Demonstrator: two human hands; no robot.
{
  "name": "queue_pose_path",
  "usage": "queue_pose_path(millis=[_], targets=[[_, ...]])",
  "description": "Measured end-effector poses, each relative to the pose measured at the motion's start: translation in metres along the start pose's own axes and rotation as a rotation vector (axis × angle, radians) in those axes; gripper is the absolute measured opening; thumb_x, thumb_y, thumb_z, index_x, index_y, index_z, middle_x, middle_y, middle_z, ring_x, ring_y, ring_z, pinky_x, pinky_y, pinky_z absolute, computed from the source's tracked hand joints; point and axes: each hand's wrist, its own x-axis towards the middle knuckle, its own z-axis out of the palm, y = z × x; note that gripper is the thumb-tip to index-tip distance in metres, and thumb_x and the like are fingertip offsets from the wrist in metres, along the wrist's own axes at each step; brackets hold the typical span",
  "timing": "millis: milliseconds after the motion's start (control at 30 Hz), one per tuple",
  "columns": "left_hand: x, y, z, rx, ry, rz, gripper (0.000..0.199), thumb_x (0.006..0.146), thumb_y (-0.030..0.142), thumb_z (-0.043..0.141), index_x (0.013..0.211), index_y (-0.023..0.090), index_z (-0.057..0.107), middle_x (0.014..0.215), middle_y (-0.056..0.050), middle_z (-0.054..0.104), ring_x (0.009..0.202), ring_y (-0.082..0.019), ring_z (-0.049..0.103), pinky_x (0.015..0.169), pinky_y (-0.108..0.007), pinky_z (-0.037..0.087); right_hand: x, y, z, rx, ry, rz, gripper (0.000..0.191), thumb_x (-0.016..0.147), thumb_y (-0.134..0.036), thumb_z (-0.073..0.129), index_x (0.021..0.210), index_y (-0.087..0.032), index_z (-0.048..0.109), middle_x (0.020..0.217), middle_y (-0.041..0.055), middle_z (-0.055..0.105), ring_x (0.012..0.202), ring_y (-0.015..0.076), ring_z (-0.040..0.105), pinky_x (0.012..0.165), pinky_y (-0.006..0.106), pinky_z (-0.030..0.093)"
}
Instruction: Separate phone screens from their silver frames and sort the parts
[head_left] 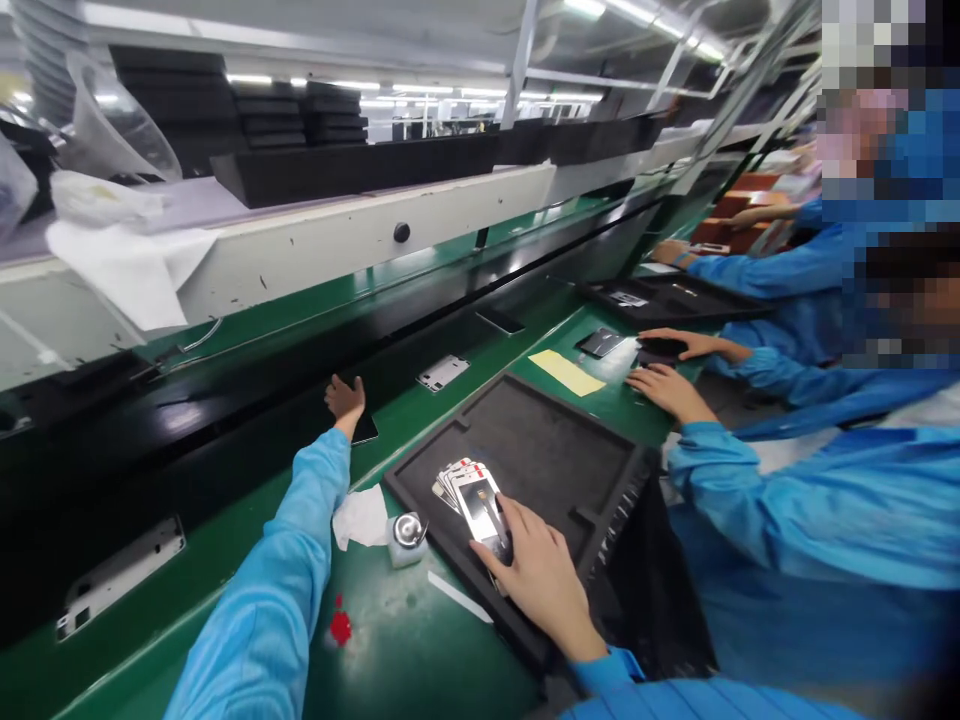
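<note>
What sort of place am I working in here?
Probably an electronics assembly or repair line: phone-like panels lie fanned out in a black tray, and nearby people in matching blue sleeves work along the same green bench.

White phone-shaped panels — overlapping in a loose fan, red marks near their far ends — lie in a black tray; at their ten o'clock, a dark, flat slab lies partly hidden.

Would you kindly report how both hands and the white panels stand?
Left hand open near a dark panel; right hand holding fanned white panels at black tray; bottle beside tray.
</note>
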Motion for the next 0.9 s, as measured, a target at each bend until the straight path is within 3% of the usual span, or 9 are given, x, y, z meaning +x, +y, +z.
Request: queue_pose_path(millis=[67, 133, 233, 367, 467, 567, 667, 800, 900], targets=[[-0.007, 0.013, 0.031, 0.141, -0.110, 0.045, 0.070, 0.102, 0.048, 0.071, 0.163, 0.021, 0.048, 0.174, -0.018, 0.038, 0.161, -0.043, 0.034, 0.130, -0.072, 0.027, -0.001, 0.001, -0.001, 0.020, -0.003, 0.020, 0.057, 0.101, -0.046, 0.054, 0.150, -0.018, 0.059, 0.151, 0.0186, 0.067, 0.143, 0.0357, 0.060, 0.113, 0.052, 0.050], [-0.017, 0.026, 0.062, 0.231, -0.260, 0.154, 0.090, 0.097, 0.057, 0.074, 0.170, 0.019, 0.038, 0.179, -0.023, 0.029, 0.167, -0.045, 0.020, 0.134, -0.069, 0.015, -0.002, 0.004, -0.001, 0.045, -0.002, 0.039, 0.057, 0.101, -0.045, 0.052, 0.150, -0.019, 0.058, 0.150, 0.0179, 0.067, 0.142, 0.0350, 0.062, 0.113, 0.052, 0.050], [-0.028, 0.044, 0.105, 0.300, -0.474, 0.316, 0.110, 0.086, 0.069, 0.079, 0.174, 0.020, 0.032, 0.179, -0.026, 0.029, 0.168, -0.049, 0.018, 0.133, -0.069, 0.010, -0.003, 0.008, 0.002, 0.066, 0.012, 0.072, 0.058, 0.100, -0.046, 0.050, 0.152, -0.021, 0.057, 0.148, 0.0169, 0.069, 0.139, 0.0350, 0.064, 0.113, 0.052, 0.051], [-0.027, 0.058, 0.141, 0.316, -0.577, 0.413, 0.095, 0.091, 0.062, 0.076, 0.171, 0.027, 0.038, 0.175, -0.025, 0.038, 0.166, -0.054, 0.017, 0.125, -0.084, 0.000, -0.003, 0.012, 0.004, 0.070, 0.026, 0.102, 0.062, 0.101, -0.048, 0.050, 0.158, -0.022, 0.051, 0.148, 0.0163, 0.069, 0.137, 0.0355, 0.066, 0.115, 0.054, 0.050], [-0.018, 0.060, 0.144, 0.253, -0.575, 0.431, 0.071, 0.100, 0.047, 0.071, 0.164, 0.024, 0.049, 0.168, -0.020, 0.048, 0.163, -0.047, 0.027, 0.129, -0.080, 0.007, -0.002, 0.012, 0.003, 0.061, 0.034, 0.117, 0.065, 0.102, -0.051, 0.051, 0.159, -0.021, 0.049, 0.148, 0.0174, 0.068, 0.137, 0.0361, 0.065, 0.115, 0.054, 0.049], [-0.009, 0.056, 0.122, 0.124, -0.562, 0.430, 0.064, 0.098, 0.041, 0.076, 0.155, 0.021, 0.057, 0.160, -0.016, 0.055, 0.155, -0.041, 0.042, 0.129, -0.071, 0.025, 0.001, 0.010, 0.003, 0.027, 0.052, 0.146, 0.066, 0.101, -0.053, 0.054, 0.157, -0.019, 0.051, 0.151, 0.0199, 0.065, 0.140, 0.0381, 0.062, 0.114, 0.055, 0.050], [-0.006, 0.044, 0.076, -0.076, -0.503, 0.411, 0.075, 0.085, 0.032, 0.089, 0.152, 0.017, 0.058, 0.146, -0.019, 0.063, 0.144, -0.039, 0.053, 0.125, -0.058, 0.038, 0.005, 0.008, 0.006, -0.018, 0.072, 0.184, 0.063, 0.098, -0.056, 0.056, 0.147, -0.016, 0.057, 0.151, 0.0217, 0.062, 0.139, 0.0406, 0.061, 0.110, 0.057, 0.051], [-0.020, 0.011, -0.015, -0.397, -0.356, 0.322, 0.090, 0.072, 0.030, 0.097, 0.150, 0.019, 0.053, 0.126, -0.015, 0.067, 0.123, -0.033, 0.065, 0.114, -0.048, 0.050, 0.005, 0.010, 0.002, -0.007, 0.098, 0.185, 0.056, 0.094, -0.062, 0.060, 0.125, -0.016, 0.064, 0.145, 0.0240, 0.065, 0.129, 0.0437, 0.066, 0.103, 0.057, 0.055], [-0.049, -0.022, -0.096, -0.633, -0.238, 0.230, 0.092, 0.071, 0.039, 0.098, 0.147, 0.025, 0.048, 0.115, -0.007, 0.066, 0.114, -0.026, 0.067, 0.104, -0.043, 0.056, 0.001, 0.009, -0.010, 0.020, 0.129, 0.144, 0.050, 0.098, -0.060, 0.058, 0.120, -0.016, 0.066, 0.137, 0.0287, 0.066, 0.122, 0.0461, 0.068, 0.096, 0.057, 0.056]])
